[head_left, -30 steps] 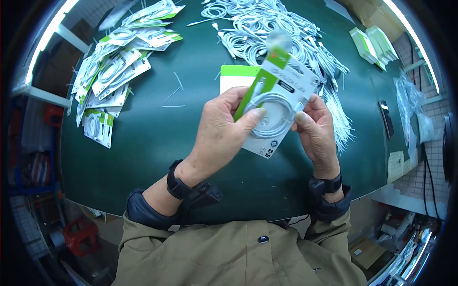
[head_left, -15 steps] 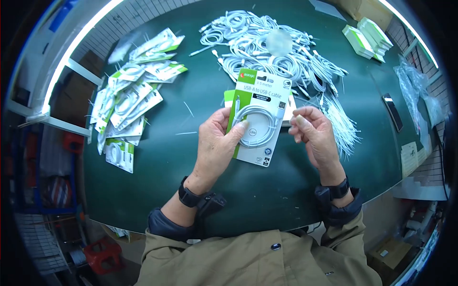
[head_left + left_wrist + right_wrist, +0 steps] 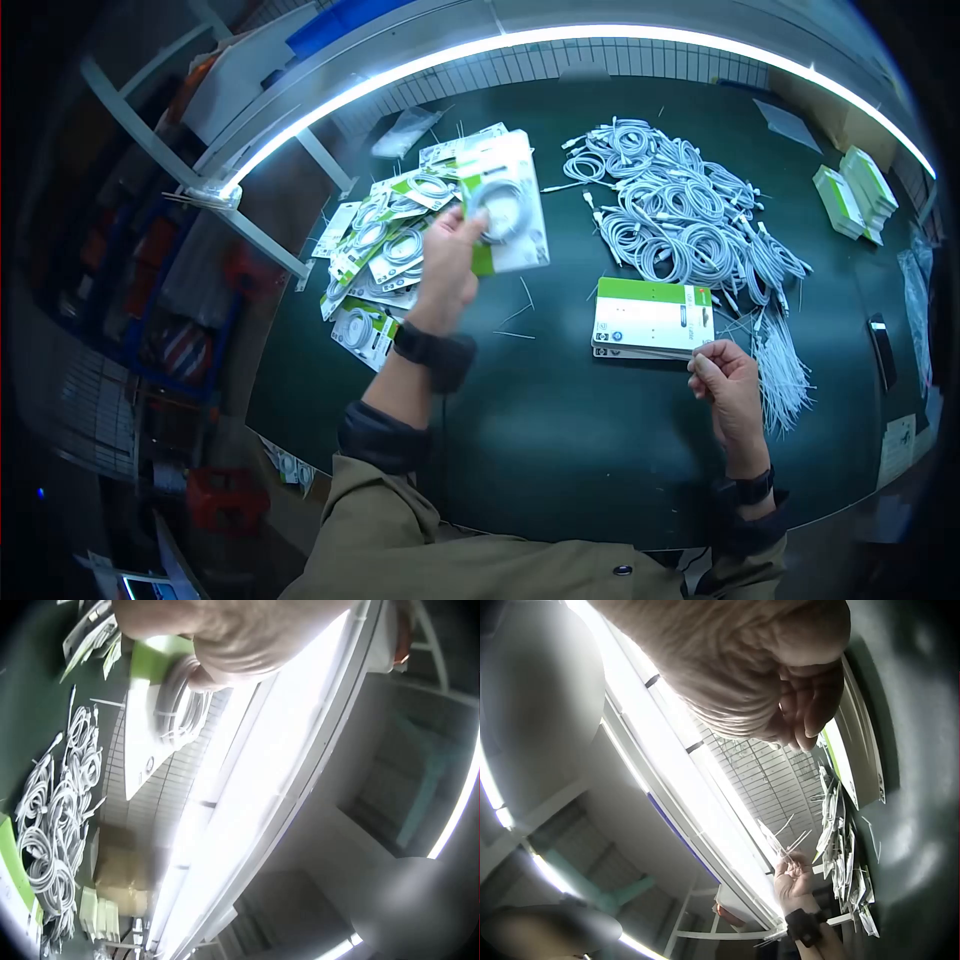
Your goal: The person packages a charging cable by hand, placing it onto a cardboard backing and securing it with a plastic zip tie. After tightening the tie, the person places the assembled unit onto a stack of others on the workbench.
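My left hand [image 3: 447, 255] pinches the lower left edge of a green-and-white card with a coiled white USB cable [image 3: 503, 208] fixed to its front. That card is blurred and overlaps the pile of similar carded cables [image 3: 372, 232] at the table's left; the left wrist view shows its cable coil [image 3: 184, 705] close to the fingers. Over the table's right half, my right hand [image 3: 732, 385] has loosely curled fingers, its fingertips right at the near right corner of a stack of flat green-and-white cards [image 3: 645, 318]. Nothing shows between its thumb and fingers.
Behind the card stack lies a large heap of coiled white cables [image 3: 670, 205], with a bundle of thin white ties [image 3: 782, 375] beside it. Card packs [image 3: 855, 195] and a phone [image 3: 882, 350] lie at the right. A lamp tube [image 3: 560, 37] spans the back.
My left hand has carried the carded cable leftward, from the middle to the pile. My right hand has come to the corner of the card stack. The head view has turned left.
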The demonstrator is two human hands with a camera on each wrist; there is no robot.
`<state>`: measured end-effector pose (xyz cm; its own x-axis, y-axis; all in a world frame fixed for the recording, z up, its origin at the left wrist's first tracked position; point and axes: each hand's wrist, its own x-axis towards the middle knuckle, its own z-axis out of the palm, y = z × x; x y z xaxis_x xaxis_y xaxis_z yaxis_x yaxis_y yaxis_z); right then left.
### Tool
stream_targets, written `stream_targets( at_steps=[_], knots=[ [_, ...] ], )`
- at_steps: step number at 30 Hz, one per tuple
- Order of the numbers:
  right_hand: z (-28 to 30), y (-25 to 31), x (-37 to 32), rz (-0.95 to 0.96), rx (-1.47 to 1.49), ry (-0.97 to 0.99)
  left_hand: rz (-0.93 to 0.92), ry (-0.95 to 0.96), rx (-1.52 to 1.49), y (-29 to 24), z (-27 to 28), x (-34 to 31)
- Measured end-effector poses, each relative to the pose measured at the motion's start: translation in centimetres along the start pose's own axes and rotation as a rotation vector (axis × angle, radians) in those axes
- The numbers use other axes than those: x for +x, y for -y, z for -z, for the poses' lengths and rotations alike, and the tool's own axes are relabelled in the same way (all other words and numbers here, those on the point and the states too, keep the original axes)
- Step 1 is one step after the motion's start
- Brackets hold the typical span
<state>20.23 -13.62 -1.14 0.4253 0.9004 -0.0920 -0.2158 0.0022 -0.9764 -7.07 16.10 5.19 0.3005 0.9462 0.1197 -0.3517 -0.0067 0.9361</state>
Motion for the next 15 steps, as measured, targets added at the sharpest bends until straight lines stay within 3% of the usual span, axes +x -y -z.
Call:
stream_targets(
  at_steps=[3,5,7,9,13,15],
  knots=[
    [0.0,0.1,-0.2,-0.013,-0.023,0.007,-0.085,-0.027,-0.149,-3.4,3.7,5.9],
    [-0.1,0.1,-0.2,-0.025,-0.048,0.02,-0.189,-0.301,0.136,-2.7,5.3,7.6],
    [-0.3,0.1,-0.3,-0.038,-0.088,0.028,-0.214,-0.278,0.38,-1.1,6.6,7.1],
    [-0.6,0.1,-0.2,-0.043,-0.124,0.039,-0.287,-0.398,0.608,2.0,6.6,6.0],
    [-0.8,-0.1,-0.3,-0.07,-0.138,0.063,-0.338,-0.226,0.665,4.5,4.3,3.1],
    [-0.7,-0.2,-0.2,-0.074,-0.129,0.067,-0.297,-0.035,0.723,4.6,1.7,2.1]
  ],
)
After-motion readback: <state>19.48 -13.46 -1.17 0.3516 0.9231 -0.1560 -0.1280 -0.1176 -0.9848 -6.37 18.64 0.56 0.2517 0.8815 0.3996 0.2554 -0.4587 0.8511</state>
